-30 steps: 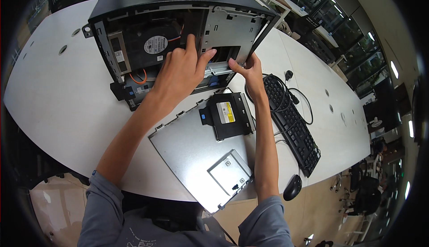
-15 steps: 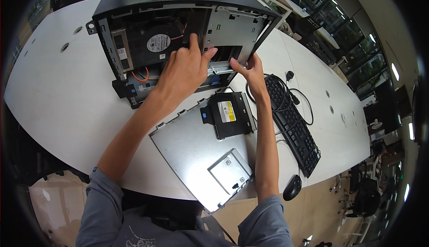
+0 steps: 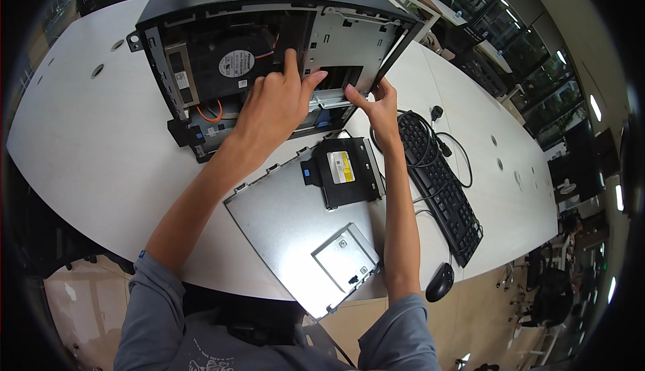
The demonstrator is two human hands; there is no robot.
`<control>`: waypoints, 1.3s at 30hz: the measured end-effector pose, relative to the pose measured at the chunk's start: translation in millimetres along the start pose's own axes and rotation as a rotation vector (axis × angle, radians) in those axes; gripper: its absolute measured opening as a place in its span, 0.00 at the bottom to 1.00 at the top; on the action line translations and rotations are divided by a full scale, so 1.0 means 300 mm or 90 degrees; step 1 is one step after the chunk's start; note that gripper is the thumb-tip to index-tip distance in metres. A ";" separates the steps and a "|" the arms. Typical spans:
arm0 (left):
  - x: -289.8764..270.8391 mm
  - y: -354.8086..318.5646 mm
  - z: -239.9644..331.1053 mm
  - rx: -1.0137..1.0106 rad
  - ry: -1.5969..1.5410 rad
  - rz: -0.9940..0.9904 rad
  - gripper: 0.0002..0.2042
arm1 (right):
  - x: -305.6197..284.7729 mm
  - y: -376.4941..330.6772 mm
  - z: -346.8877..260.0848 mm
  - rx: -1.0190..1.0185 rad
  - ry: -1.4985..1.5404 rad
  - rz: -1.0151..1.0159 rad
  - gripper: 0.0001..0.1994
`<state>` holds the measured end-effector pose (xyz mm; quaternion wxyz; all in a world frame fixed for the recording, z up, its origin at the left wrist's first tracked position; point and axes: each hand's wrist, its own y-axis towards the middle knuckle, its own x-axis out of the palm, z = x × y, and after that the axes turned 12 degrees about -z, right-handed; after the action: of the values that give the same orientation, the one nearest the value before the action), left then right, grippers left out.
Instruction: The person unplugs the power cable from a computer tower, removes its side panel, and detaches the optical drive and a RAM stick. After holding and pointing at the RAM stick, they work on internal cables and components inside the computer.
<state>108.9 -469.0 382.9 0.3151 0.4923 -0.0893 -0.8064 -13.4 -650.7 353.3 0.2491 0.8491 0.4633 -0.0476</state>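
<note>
We note an open desktop computer case (image 3: pixel 269 49) lying on its side at the far middle of the white table (image 3: pixel 87 156), its interior facing us. At its left, the black cooling fan (image 3: pixel 228 62) with a round label sits in place, and an orange cable (image 3: pixel 213 112) loops just below it. These parts look untouched, so we judge the left half of the case is not being worked on

Our left hand (image 3: pixel 275 106) reaches into the case, fingers spread and laid over a silver metal bracket (image 3: pixel 330 99) at the near edge of the bay; the index finger points up along the inner wall. Whether it pinches the bracket or only presses it, we cannot tell. Our right hand (image 3: pixel 376 106) is at the bracket's right end, thumb and fingers closed on its edge

Nearer to us, the grey side panel (image 3: pixel 282 230) lies flat on the table, already off. On it rests a black optical drive (image 3: pixel 346 173) with a yellow-and-white label, out of the case, and a small silver tray (image 3: pixel 346 257) closer to us. We judge disassembly is well along: cover and drive out, bracket in hand, fan and board left

At the right lie a black keyboard (image 3: pixel 440 183), its cable, and a black mouse (image 3: pixel 440 282)
</note>
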 end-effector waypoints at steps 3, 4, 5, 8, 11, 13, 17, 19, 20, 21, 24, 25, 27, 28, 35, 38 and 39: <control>-0.014 0.002 -0.007 -0.013 -0.040 -0.030 0.29 | 0.009 0.005 -0.002 -0.021 -0.014 0.008 0.24; -0.015 0.009 -0.017 -0.002 0.000 -0.036 0.28 | 0.021 0.012 0.005 -0.021 -0.013 0.006 0.24; -0.013 0.016 -0.019 0.011 0.037 -0.043 0.27 | 0.031 0.018 0.019 -0.015 -0.021 0.053 0.24; -0.006 0.026 -0.012 -0.009 0.047 -0.037 0.23 | 0.035 0.031 0.037 -0.006 -0.034 0.105 0.22; 0.002 0.013 -0.016 -0.014 0.074 -0.031 0.22 | 0.057 0.035 0.031 -0.026 -0.054 0.137 0.22; 0.002 0.011 -0.014 -0.017 0.072 -0.045 0.22 | 0.059 0.029 0.024 -0.004 -0.063 0.136 0.22; 0.014 0.001 -0.012 -0.008 0.071 -0.041 0.22 | 0.067 0.025 0.013 0.031 -0.094 0.150 0.21; 0.036 0.005 -0.040 0.014 0.081 -0.029 0.21 | 0.068 0.028 0.020 0.033 -0.099 0.153 0.21; 0.037 0.006 -0.046 0.037 0.090 -0.018 0.21 | 0.068 0.029 0.025 0.033 -0.099 0.151 0.21; 0.035 0.004 -0.050 0.035 0.090 -0.018 0.21 | 0.068 0.029 0.030 0.027 -0.077 0.141 0.20; 0.007 -0.006 -0.029 0.039 0.083 -0.016 0.20 | 0.053 0.028 0.030 0.031 -0.048 0.114 0.21; -0.004 -0.004 -0.006 -0.001 0.068 -0.031 0.19 | 0.045 0.026 0.033 0.033 -0.041 0.108 0.21; -0.009 -0.008 0.009 -0.044 0.056 -0.045 0.18 | 0.041 0.022 0.026 0.030 -0.008 0.090 0.22; -0.009 -0.011 0.010 -0.024 0.065 -0.051 0.18 | 0.032 0.020 0.020 0.055 0.006 0.087 0.22; -0.011 -0.015 0.002 0.000 0.078 -0.058 0.20 | 0.022 0.021 0.011 0.055 -0.069 0.061 0.20; -0.012 -0.014 -0.003 0.014 0.125 -0.054 0.22 | 0.023 0.023 0.016 0.043 -0.057 0.073 0.22; -0.018 -0.014 0.005 0.014 0.125 -0.053 0.22 | 0.024 0.025 0.017 0.029 -0.045 0.080 0.23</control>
<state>107.7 -462.6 385.5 0.2830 0.5759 -0.0462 -0.7656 -2.5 -650.9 349.5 0.2485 0.8797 0.3988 -0.0727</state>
